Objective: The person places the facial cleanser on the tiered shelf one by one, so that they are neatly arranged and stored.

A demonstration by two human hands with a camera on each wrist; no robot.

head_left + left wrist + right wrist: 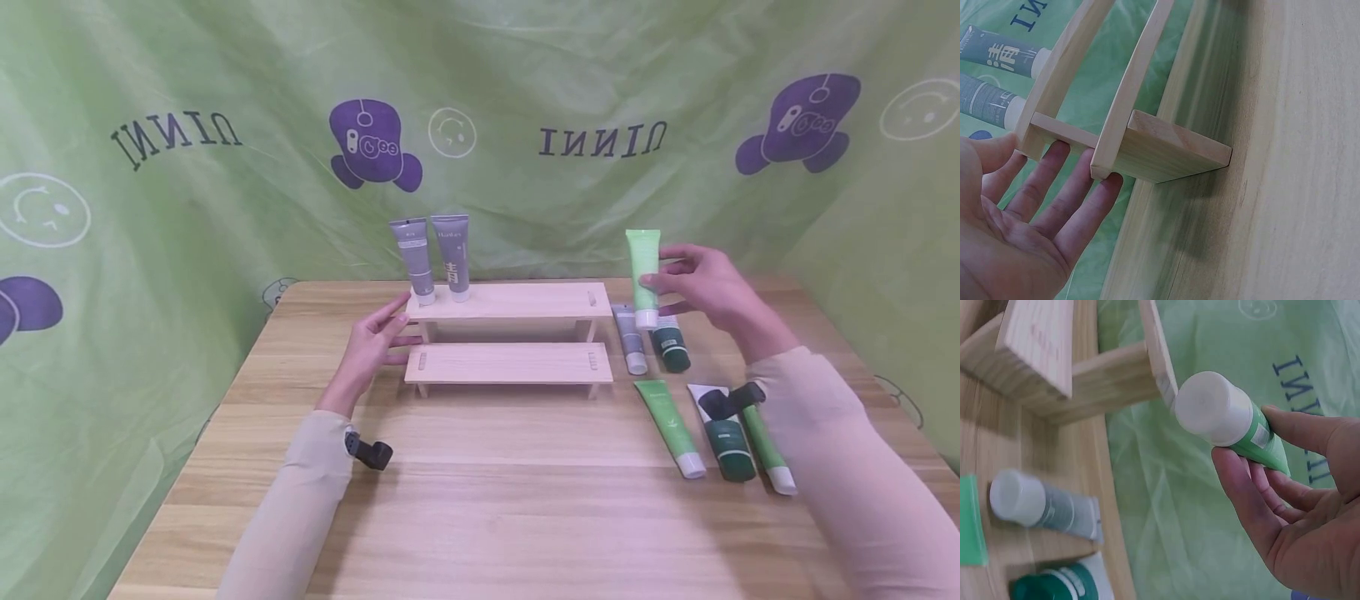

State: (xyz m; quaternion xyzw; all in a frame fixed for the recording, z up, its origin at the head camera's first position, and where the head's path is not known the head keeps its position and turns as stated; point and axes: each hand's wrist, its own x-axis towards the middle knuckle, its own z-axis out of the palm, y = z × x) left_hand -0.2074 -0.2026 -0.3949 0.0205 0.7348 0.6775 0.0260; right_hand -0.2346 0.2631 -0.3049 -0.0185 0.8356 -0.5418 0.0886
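My right hand (pixel 705 283) holds a light green tube (pixel 643 271) upright, cap down, pinched between thumb and fingers. In the right wrist view its white cap (pixel 1207 406) overlaps the end of the upper shelf board. My left hand (pixel 371 346) rests its fingertips on the left end of the two-tier wooden rack (pixel 510 364), fingers nearly straight. In the left wrist view the thumb lies by the upper board's end, next to a tube cap. Two grey-purple tubes, one tilted (pixel 414 258) and one straighter (pixel 452 254), stand on their white caps at the upper board's left end.
Right of the rack lie a grey-purple tube (pixel 630 337) and a dark green and white tube (pixel 670 343). Nearer lie a green tube (pixel 670 425), another dark green and white tube (pixel 727 446) and a green tube (pixel 767 446) partly behind the right sleeve. A green printed cloth (pixel 495 67) hangs behind the table.
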